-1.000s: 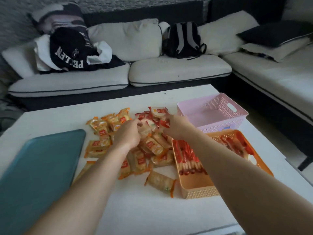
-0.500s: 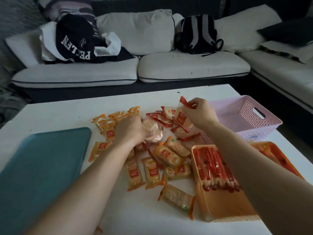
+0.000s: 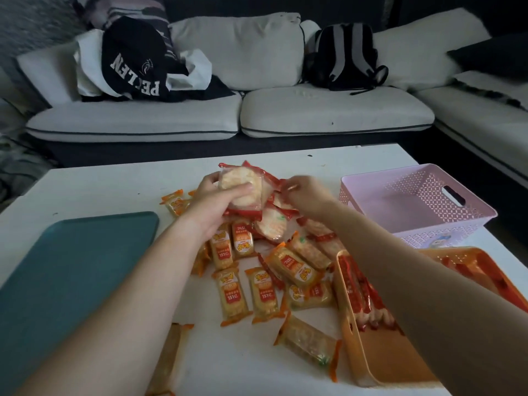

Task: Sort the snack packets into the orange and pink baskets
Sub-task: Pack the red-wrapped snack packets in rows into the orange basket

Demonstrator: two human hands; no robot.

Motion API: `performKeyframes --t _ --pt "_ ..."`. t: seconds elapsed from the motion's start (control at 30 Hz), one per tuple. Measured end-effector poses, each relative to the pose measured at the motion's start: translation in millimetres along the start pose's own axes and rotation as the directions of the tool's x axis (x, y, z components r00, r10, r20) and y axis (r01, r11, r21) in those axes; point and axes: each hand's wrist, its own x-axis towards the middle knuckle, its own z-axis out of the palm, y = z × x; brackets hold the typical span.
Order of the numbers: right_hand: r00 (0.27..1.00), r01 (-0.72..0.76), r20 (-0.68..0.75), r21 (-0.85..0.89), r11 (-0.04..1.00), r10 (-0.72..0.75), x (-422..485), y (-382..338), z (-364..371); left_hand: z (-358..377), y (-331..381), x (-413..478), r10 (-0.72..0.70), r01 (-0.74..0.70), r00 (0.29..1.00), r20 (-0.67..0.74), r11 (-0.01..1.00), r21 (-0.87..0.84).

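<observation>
Since 0.5 s ago your left hand (image 3: pixel 217 204) has come up off the heap and now grips a small stack of red-edged packets (image 3: pixel 243 187), fingers curled round it, raised just above the pile. Your right hand (image 3: pixel 310 198) has dropped from beside the pink basket (image 3: pixel 428 224) to the red packets at the far side of the heap. It is too blurred to tell whether its fingers pinch anything. Orange packets (image 3: pixel 263 295) lie scattered on the bench (image 3: pixel 228 367) between your forearms. At your right, the orange basket (image 3: pixel 347 332) sits just beside the pink 1 and nearer you, with red stick packets (image 3: pixel 360 292) along its left wall. 1 teal tray (image 3: pixel 71 267) lies at your left.
</observation>
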Motion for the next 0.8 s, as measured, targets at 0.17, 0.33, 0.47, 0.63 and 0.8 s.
performKeyframes --t 0.17,0.33,0.47,0.63,0.8 --pt "0.973 0.126 0.230 -0.520 0.845 -0.003 6 7 29 -8 5 18 -0.077 0.079 0.996 -0.042 0.996 0.051" --pt "0.946 0.191 0.323 -0.485 0.853 -0.028 11 15 11 10 20 43 -0.128 0.128 0.992 -0.017 0.992 0.017" --pt "0.979 0.047 0.206 -0.256 0.965 0.007 16 12 -21 25 16 60 -0.160 0.160 0.987 -0.002 0.985 0.069" --pt "0.953 -0.199 -0.228 0.019 0.980 0.198 55 19 -39 43 14 72 -0.254 0.250 0.965 0.060 0.966 0.057" --pt "0.926 -0.293 -0.242 0.022 0.956 0.289 86 29 -22 61 -2 83 -0.314 0.271 0.946 0.076 0.900 0.342"
